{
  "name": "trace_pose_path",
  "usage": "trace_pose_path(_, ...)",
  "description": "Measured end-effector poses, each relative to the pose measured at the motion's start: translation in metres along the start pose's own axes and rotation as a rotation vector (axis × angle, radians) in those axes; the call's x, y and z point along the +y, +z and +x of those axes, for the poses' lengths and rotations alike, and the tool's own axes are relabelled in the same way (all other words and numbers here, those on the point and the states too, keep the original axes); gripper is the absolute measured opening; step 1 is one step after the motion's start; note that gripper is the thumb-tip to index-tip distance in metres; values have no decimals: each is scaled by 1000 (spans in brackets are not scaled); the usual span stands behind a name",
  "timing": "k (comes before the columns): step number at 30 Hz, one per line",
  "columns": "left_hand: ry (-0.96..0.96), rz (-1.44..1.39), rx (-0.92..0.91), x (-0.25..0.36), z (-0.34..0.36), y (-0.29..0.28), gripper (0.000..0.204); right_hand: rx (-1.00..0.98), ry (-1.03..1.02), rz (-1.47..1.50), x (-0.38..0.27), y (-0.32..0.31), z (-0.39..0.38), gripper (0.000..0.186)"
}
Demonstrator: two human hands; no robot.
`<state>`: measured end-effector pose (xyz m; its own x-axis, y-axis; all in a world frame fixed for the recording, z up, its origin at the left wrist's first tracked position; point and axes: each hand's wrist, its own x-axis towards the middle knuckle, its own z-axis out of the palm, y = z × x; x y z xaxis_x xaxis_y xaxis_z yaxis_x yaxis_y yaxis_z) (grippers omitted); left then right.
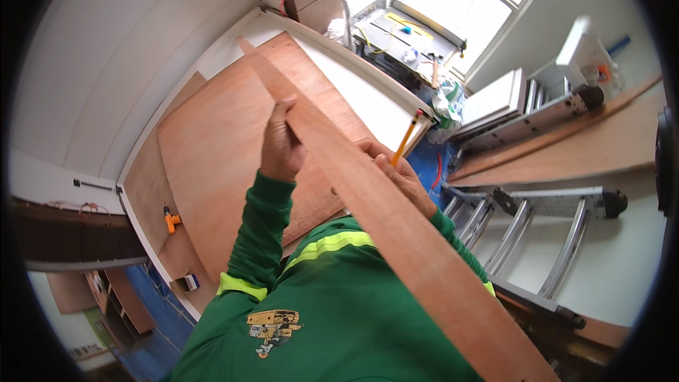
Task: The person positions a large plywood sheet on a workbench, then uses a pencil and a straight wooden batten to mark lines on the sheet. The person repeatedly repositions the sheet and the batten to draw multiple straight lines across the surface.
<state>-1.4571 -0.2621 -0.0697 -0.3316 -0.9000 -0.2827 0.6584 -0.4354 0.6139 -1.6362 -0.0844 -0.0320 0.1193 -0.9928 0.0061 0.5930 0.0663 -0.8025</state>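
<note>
A long, narrow wooden strip (pixel 396 219) runs slantwise in front of me, from above the bench down past my right side. My left hand (pixel 281 145) is closed around its left edge, thumb on top. On the opposite edge is my right hand (pixel 407 180), its fingers curled at the strip with some of them hidden beneath it. That same hand also grips a yellow pencil (pixel 405 140), which stands up from the fingers. Beneath the strip, large reddish-brown plywood sheets (pixel 212 134) lie overlapping on the white-edged bench.
An orange power tool (pixel 171 221) rests on the bench's left side, with a small box (pixel 191 281) nearer me. A table saw (pixel 410 35) stands by the window. To the right are an aluminium ladder (pixel 520 240) and a curved wooden panel (pixel 559 145). Blue sheeting (pixel 428 159) covers some floor.
</note>
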Motion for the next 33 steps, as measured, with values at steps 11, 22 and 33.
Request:
trace_pose_path(11,-120,217,-10,12,-19,5,31,-128,128,231,-6,4,-13,51)
trace_pose_path(22,-133,352,37,16,-22,25,35,-99,233,327,-27,11,-14,47)
trace_pose_path(33,114,90,-178,17,-18,43,27,160,167,271,-53,-5,23,40)
